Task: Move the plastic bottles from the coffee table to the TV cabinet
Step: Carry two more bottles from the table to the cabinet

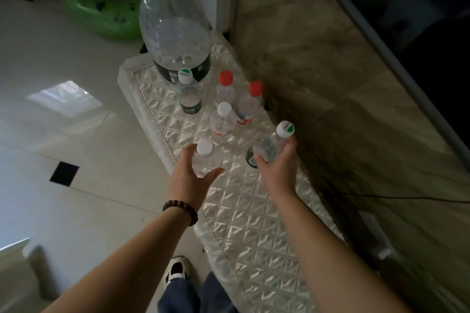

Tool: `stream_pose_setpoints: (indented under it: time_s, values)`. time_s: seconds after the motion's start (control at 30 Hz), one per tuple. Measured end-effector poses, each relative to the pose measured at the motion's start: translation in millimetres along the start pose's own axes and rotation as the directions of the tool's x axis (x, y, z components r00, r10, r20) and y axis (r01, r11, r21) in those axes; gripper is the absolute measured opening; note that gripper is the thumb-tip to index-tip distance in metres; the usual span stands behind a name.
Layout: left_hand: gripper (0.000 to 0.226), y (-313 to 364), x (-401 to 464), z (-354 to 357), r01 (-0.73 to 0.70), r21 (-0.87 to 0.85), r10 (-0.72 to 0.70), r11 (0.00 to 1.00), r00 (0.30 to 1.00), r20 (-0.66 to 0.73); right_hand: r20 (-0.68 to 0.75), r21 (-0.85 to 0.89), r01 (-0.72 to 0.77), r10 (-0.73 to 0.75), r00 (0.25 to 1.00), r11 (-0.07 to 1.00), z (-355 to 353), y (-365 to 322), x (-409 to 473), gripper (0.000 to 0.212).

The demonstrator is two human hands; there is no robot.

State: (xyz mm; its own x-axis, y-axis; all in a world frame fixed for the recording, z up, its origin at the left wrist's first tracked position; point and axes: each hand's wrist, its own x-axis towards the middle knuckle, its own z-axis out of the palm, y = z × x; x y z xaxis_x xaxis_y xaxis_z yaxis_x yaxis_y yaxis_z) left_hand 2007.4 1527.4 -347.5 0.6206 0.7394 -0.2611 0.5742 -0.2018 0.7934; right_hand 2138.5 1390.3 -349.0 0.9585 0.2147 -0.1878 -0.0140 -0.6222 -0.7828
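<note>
On the TV cabinet [241, 211] I see my left hand [189, 173] curled round an upright, clear white-capped bottle [204, 161]. My right hand [278, 162] grips a tilted green-labelled bottle [269, 147] above it; five bottles stand beyond.

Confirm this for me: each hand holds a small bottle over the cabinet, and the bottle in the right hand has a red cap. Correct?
Not quite. The head view shows the bottle in the right hand has a white cap with a green patch, not red. The red caps are on two bottles standing further back. The rest holds: the left hand holds a small bottle over the cabinet.
</note>
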Motion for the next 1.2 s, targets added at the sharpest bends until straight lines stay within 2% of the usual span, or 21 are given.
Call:
stream_pose_setpoints:
  time_s: [0.37,0.63,0.73,0.83,1.1,1.2]
  values:
    - [0.072,-13,31,32,-0.043,0.070,0.043,0.997,0.999,-0.003,0.098,-0.090,0.129,-0.120,0.988,0.988,46,15,45,0.080]
    - [0.080,-13,32,32,-0.083,0.189,0.079,0.978,0.996,0.032,0.079,-0.101,0.168,-0.160,0.984,0.981,48,17,42,0.087]
    - [0.094,-9,31,29,-0.070,0.247,0.062,0.966,0.997,0.039,0.108,-0.080,0.171,-0.162,0.981,0.982,39,15,39,0.098]
    - [0.096,-1,26,21,-0.067,0.295,0.059,0.953,0.998,0.035,0.140,-0.089,0.167,-0.153,0.978,0.982,24,9,32,0.100]
    - [0.088,47,-27,-23,-0.025,0.422,0.034,0.906,0.999,-0.015,0.197,-0.324,0.299,-0.245,0.949,0.898,-41,-42,-16,0.077]
    - [0.086,61,-59,-43,0.000,0.448,0.016,0.894,0.999,-0.031,0.212,-0.342,0.360,-0.302,0.930,0.868,-66,-66,-44,0.074]
